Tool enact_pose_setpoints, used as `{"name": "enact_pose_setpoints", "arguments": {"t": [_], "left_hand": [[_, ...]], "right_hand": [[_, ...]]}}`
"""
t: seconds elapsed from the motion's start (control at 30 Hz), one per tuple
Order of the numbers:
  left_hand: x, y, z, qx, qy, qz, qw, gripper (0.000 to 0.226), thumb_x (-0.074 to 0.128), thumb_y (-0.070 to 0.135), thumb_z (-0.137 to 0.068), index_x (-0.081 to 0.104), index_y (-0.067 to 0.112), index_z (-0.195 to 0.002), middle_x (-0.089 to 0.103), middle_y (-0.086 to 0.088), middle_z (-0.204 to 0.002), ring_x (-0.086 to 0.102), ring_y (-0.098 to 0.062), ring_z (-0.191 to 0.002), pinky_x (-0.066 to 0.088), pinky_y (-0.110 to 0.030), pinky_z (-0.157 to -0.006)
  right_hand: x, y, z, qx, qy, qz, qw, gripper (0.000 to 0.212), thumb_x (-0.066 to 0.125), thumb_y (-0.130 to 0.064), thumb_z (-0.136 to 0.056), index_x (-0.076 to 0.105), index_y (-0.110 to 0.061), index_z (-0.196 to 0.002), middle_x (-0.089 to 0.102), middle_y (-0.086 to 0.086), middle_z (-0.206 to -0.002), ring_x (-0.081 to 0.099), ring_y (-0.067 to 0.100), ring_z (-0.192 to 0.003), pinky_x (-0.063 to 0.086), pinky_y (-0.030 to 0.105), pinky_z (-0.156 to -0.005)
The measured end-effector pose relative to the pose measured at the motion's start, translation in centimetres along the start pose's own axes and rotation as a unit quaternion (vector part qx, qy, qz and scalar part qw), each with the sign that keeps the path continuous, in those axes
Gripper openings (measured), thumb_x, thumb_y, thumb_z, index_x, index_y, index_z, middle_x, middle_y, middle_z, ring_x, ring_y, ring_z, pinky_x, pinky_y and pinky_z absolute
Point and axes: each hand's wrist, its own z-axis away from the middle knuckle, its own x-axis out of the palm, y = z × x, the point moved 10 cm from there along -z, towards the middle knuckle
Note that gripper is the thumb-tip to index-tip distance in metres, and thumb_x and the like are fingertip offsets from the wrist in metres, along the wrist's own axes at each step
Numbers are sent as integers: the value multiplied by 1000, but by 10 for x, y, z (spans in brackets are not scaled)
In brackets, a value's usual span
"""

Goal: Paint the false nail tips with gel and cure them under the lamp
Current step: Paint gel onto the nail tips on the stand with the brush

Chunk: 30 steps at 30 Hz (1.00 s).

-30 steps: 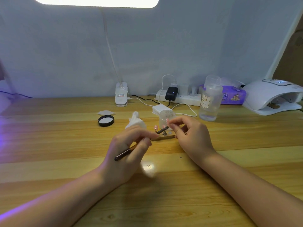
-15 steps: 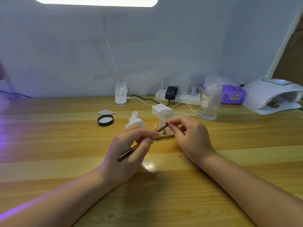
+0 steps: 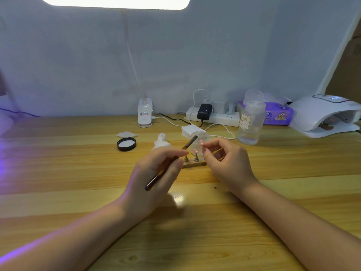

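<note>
Head view: left hand (image 3: 154, 173) wrapped round a dark gel brush (image 3: 170, 161), pen-fashion, bristle end raised up and to the right toward the mouth of a small clear gel jar (image 3: 199, 142). Right hand (image 3: 224, 159) pinching a pink false nail tip (image 3: 202, 142) between thumb and forefinger, apparently on its stand pin, lifted just above the wooden holder strip (image 3: 195, 164). Another pink tip (image 3: 195, 151) standing on its pin in the strip, with a bare pin just beside it on the left. Black jar lid (image 3: 126, 144) lying upturned on the wooden desk (image 3: 78, 173), crumpled tissue (image 3: 161, 142) between lid and hands. Curing lamp (image 3: 324, 116) far right at the desk's back edge, well apart from the work; clear pump bottle (image 3: 251, 120) and power strip (image 3: 213, 116) between.

Likely step: loading the brush or returning to the held tip.

Risks, as judged: brush nudging the open jar and tipping it; too much gel pooling over the tip's edge; wet tip smearing against fingers, or against the standing tip when set back; tip slipping from so light a pinch; long carry to the lamp with uncured gel.
</note>
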Motion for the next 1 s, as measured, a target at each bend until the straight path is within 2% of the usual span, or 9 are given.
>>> {"name": "enact_pose_setpoints", "arguments": {"t": [0.13,0.27,0.4,0.47,0.6,0.67,0.83,1.0], "left_hand": [[-1,3,-1,19,-2,-33,999,19,54,28,-94,72,21,-97,60,9,-88,59,-10,-80,42,-15,-71],[-4,-6,2,-16,23,-5,1000,22,55,29,-95,65,27,-115,68,7,-97,67,-17,-93,54,-32,-80],[-2,-8,3,-30,18,16,999,28,58,22,-94,62,25,-121,71,6,-106,67,-14,-106,53,-27,-90],[-1,-5,3,-22,8,11,1000,27,58,20,-94,64,21,-120,71,4,-107,67,-14,-106,54,-28,-91],[2,-1,2,-15,-6,12,1000,27,57,16,-94,65,12,-120,71,-3,-106,68,-24,-104,55,-42,-89],[2,1,3,-11,-7,8,1000,27,57,20,-95,66,10,-118,72,-3,-103,68,-24,-101,55,-45,-85],[-2,1,6,-18,13,14,1000,25,52,29,-90,68,21,-108,71,2,-93,68,-22,-91,53,-43,-81],[-2,4,2,9,10,-24,1000,29,51,28,-94,63,19,-119,70,0,-101,66,-23,-97,53,-43,-81]], "right_hand": [[-1,-2,0,-4,5,-13,1000,11,68,-15,-86,68,-25,-90,66,-11,-75,58,0,-63,44,10,-53],[2,-1,0,-5,-8,-15,1000,9,66,-17,-89,67,-24,-94,66,-9,-75,58,8,-62,47,19,-52],[2,0,-1,-5,-13,-10,1000,8,65,-17,-90,67,-22,-97,63,-11,-73,58,9,-63,44,15,-52],[3,0,-1,-6,-14,-11,1000,8,65,-17,-90,68,-21,-97,63,-12,-72,58,10,-62,44,15,-51],[4,0,-1,-8,-16,-12,1000,10,65,-15,-90,69,-20,-98,64,-10,-75,59,11,-62,46,19,-52],[2,1,-2,-4,-12,-16,1000,11,65,-14,-90,68,-22,-97,64,-10,-74,59,10,-62,46,18,-52],[1,4,-2,8,-5,-23,1000,11,64,-16,-90,68,-22,-99,65,-7,-75,60,15,-63,48,23,-53],[2,2,-2,-1,-11,-16,1000,12,64,-14,-90,68,-22,-98,64,-10,-75,59,8,-64,43,12,-53]]}}
